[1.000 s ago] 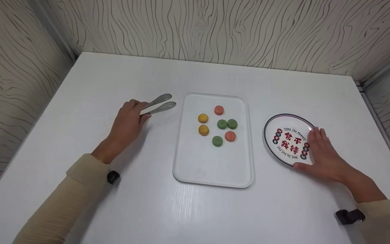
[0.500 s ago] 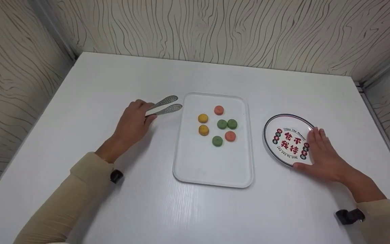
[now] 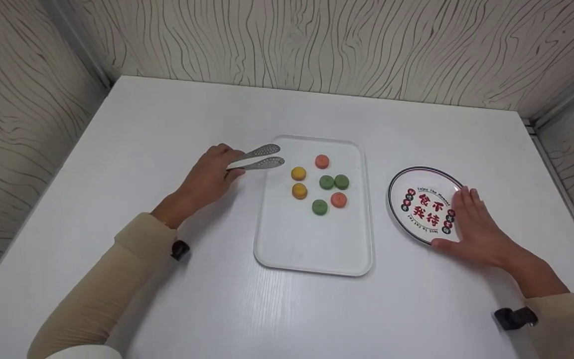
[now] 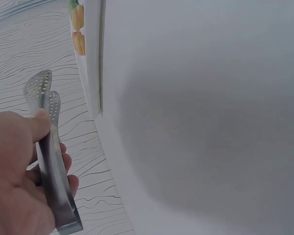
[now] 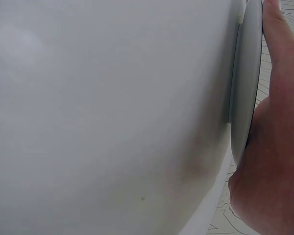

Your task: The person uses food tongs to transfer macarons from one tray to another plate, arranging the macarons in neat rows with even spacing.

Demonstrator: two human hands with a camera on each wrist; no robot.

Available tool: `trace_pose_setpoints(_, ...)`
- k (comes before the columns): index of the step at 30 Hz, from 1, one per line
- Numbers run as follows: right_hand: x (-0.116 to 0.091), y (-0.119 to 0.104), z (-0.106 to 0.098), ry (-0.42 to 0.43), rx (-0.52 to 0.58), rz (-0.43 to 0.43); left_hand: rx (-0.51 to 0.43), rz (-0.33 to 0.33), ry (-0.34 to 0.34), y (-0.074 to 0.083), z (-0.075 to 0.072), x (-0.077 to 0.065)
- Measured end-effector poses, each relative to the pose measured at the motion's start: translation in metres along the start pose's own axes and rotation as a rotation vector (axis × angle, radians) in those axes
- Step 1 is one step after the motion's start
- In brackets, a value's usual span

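My left hand [image 3: 207,174] grips metal tongs [image 3: 267,163] with perforated ends, spread apart with nothing between them. The tong tips overlap the left edge of a white tray [image 3: 312,244], just left of two yellow macarons [image 3: 299,173]. On the same tray lie three green macarons [image 3: 320,207] and two pink ones. In the left wrist view, thumb and fingers are wrapped about the tongs [image 4: 54,171]. My right hand [image 3: 481,237] rests at the right rim of a round white plate [image 3: 424,183] with red lettering, fingers straight. The right wrist view shows this plate [image 5: 246,83] edge-on beside the palm.
A white table [image 3: 192,109] carries the tray in its middle and the plate to the right. Wood-grain-patterned panels [image 3: 317,50] stand behind it and on both sides. A white rounded edge [image 3: 85,352] shows at the bottom left, by the sleeve.
My left hand has moved right with the tongs, whose tips have gone from left of the tray to over its left edge. The right hand, plate and macarons stay put.
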State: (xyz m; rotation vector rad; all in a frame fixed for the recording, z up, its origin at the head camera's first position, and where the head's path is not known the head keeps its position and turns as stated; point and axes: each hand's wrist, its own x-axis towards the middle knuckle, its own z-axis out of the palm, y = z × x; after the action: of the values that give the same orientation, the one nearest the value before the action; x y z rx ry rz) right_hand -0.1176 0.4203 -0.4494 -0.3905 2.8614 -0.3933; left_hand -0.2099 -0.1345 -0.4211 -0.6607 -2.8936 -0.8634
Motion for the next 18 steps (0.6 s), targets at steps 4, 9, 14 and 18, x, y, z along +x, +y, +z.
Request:
trace_pose_setpoints(4,0.000,0.001,0.000,0.008,-0.002,-0.010,-0.006,0.038,-0.038,-0.001,0.002,0.006)
trace_pose_setpoints(9,0.001,0.001,0.001,0.018,-0.009,-0.015,-0.012,0.065,-0.074,-0.001,0.006,0.011)
trace_pose_setpoints(14,0.000,0.002,0.001,0.020,-0.008,-0.020,-0.006,0.067,-0.087,0.000,0.010,0.015)
trace_pose_setpoints(18,0.000,0.002,0.001,0.019,-0.006,-0.022,-0.007,0.061,-0.103,0.001,0.013,0.017)
